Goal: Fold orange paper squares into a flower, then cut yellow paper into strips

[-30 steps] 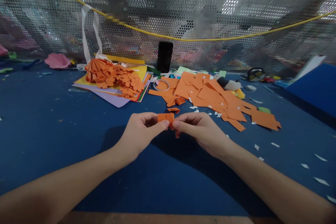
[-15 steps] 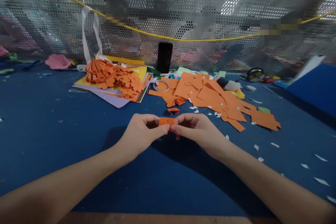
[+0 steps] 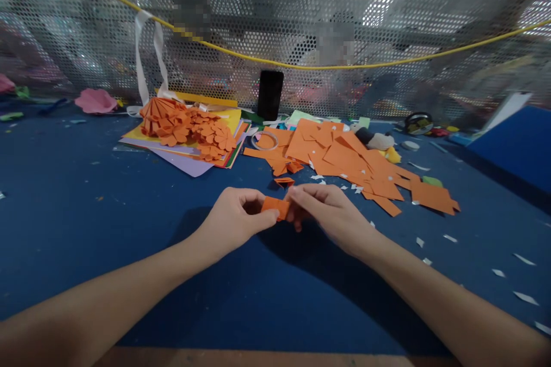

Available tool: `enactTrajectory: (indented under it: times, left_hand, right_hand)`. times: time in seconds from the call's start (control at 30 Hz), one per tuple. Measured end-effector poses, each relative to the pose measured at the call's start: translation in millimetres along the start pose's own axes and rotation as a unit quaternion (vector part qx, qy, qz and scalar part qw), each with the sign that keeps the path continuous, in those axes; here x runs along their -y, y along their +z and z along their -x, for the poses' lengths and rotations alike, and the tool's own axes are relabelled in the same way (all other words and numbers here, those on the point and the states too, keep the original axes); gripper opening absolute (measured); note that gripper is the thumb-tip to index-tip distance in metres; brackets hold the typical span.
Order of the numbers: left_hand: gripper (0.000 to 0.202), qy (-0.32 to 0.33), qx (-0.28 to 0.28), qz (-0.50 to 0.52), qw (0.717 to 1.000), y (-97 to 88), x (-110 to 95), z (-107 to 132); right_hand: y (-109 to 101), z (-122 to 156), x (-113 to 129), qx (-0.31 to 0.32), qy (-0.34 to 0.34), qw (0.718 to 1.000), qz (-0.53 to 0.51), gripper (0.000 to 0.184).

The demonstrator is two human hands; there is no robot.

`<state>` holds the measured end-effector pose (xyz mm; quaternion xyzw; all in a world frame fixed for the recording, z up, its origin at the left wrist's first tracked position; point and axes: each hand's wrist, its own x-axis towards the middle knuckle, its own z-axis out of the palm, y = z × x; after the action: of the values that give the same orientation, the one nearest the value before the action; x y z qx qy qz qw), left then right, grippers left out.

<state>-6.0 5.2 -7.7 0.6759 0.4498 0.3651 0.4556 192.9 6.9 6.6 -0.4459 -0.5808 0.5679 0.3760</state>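
Observation:
A small folded piece of orange paper (image 3: 275,207) is held just above the blue table (image 3: 77,206), near the middle of the view. My left hand (image 3: 235,221) pinches its left end with thumb and fingers closed. My right hand (image 3: 329,212) grips its right end, fingers curled over the fold. Just beyond the hands lies another small folded orange piece (image 3: 284,181).
A pile of orange paper squares (image 3: 348,157) spreads to the right. A stack of coloured sheets with orange petal shapes (image 3: 189,126) lies at the back left. A black phone (image 3: 270,93) leans on the perforated metal screen. A tape ring (image 3: 264,139) and white scraps lie about.
The orange piece has tilted down to the right and sits lower between my fingers. My right fingers have closed further over it. Both arms stay in place.

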Motion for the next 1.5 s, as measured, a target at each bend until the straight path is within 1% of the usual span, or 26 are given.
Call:
enactTrajectory:
  times: [0.07, 0.13, 0.2, 0.23, 0.27, 0.3, 0.37, 0.43, 0.47, 0.53, 0.6, 0.63, 0.7, 0.77, 0.83, 0.87, 0.9, 0.93, 0.97, 1.0, 1.07, 1.17, 1.23, 1.33, 1.43, 1.5]
  left_hand:
    - [0.015, 0.058, -0.050, -0.050, 0.996, -1.7, 0, 1]
    - [0.009, 0.155, -0.090, -0.129, 0.975, -4.1, 2, 2]
    - [0.012, 0.251, -0.092, -0.206, 0.941, -6.4, 5, 2]
    - [0.015, 0.277, -0.084, -0.232, 0.929, -7.3, 6, 2]
    - [0.020, 0.281, -0.079, -0.248, 0.923, -7.9, 7, 1]
    - [0.028, 0.264, -0.083, -0.251, 0.928, -8.2, 8, 0]
    - [0.043, 0.183, -0.098, -0.208, 0.956, -7.8, 6, -1]
    - [0.047, 0.093, -0.097, -0.105, 0.985, -6.5, 2, -3]
    - [0.045, 0.061, -0.086, -0.046, 0.993, -5.5, -1, -3]
    - [0.045, 0.026, -0.053, 0.049, 0.997, -3.1, -5, -4]
    - [0.050, 0.010, -0.030, 0.094, 0.995, -1.1, -7, -5]
    - [0.051, 0.001, -0.030, 0.103, 0.994, -0.7, -7, -5]
    - [0.050, -0.006, -0.041, 0.113, 0.993, -1.5, -6, -6]
    - [0.047, 0.008, -0.043, 0.099, 0.994, -4.3, -3, -7]
    - [0.043, 0.034, -0.033, 0.040, 0.998, -7.6, 1, -7]
    - [0.043, 0.053, -0.033, -0.008, 0.998, -9.0, 3, -7]
    - [0.044, 0.083, -0.044, -0.064, 0.994, -10.2, 5, -6]
    - [0.044, 0.115, -0.066, -0.121, 0.984, -11.0, 6, -6]
    - [0.044, 0.142, -0.088, -0.163, 0.972, -11.7, 7, -5]
    - [0.042, 0.163, -0.111, -0.191, 0.962, -12.3, 7, -5]
    - [0.036, 0.168, -0.138, -0.188, 0.958, -13.8, 6, -3]
    - [0.030, 0.132, -0.149, -0.130, 0.971, -17.9, 2, -3]
    - [0.027, 0.107, -0.157, -0.102, 0.976, -21.1, 1, -4]
    - [0.028, 0.080, -0.184, -0.063, 0.978, -25.3, 2, -6]
    - [0.030, 0.059, -0.219, -0.012, 0.974, -27.1, 4, -9]
    - [0.031, 0.051, -0.239, 0.024, 0.969, -27.0, 5, -9]
  right_hand:
    - [0, 0, 0, -0.022, 0.039, 0.997, -0.061, 0.040]
    - [-1, 1, 2, -0.015, 0.087, 0.989, -0.119, 0.034]
    - [0, 2, 3, 0.003, 0.122, 0.980, -0.157, 0.033]
    - [0, 3, 3, 0.006, 0.131, 0.977, -0.169, 0.035]
    - [0, 3, 3, 0.000, 0.134, 0.975, -0.176, 0.039]
    - [0, 3, 2, -0.013, 0.129, 0.975, -0.178, 0.042]
    - [1, 3, 0, -0.042, 0.106, 0.980, -0.165, 0.046]
    - [1, 2, -2, -0.066, 0.068, 0.986, -0.135, 0.046]
    - [1, 2, -3, -0.073, 0.049, 0.989, -0.119, 0.045]
    - [2, 3, -2, -0.071, 0.025, 0.993, -0.092, 0.044]
    - [4, 4, 0, -0.051, 0.025, 0.996, -0.074, 0.044]
    - [5, 5, 2, -0.043, 0.032, 0.996, -0.066, 0.043]
    - [5, 8, 6, -0.051, 0.034, 0.997, -0.046, 0.042]
    - [4, 8, 9, -0.082, 0.007, 0.997, -0.007, 0.037]
    - [0, 5, 13, -0.104, -0.048, 0.990, 0.079, 0.030]
    - [-2, 0, 16, -0.104, -0.078, 0.980, 0.148, 0.029]
    - [-4, -7, 19, -0.101, -0.106, 0.962, 0.230, 0.027]
    - [-6, -16, 22, -0.102, -0.140, 0.930, 0.324, 0.025]
    - [-7, -27, 27, -0.094, -0.168, 0.882, 0.430, 0.024]
    - [-8, -41, 31, -0.090, -0.175, 0.862, 0.467, 0.020]
    - [-8, -72, 40, -0.084, -0.184, 0.838, 0.507, 0.019]
    - [-7, -118, 48, -0.050, -0.170, 0.813, 0.554, 0.010]
    - [-6, -140, 49, -0.039, -0.154, 0.807, 0.569, 0.028]
    - [-4, -155, 50, -0.045, -0.148, 0.812, 0.563, 0.036]
    - [-4, -148, 60, -0.071, -0.168, 0.830, 0.528, 0.028]
    - [-4, -131, 70, -0.085, -0.187, 0.846, 0.491, 0.020]
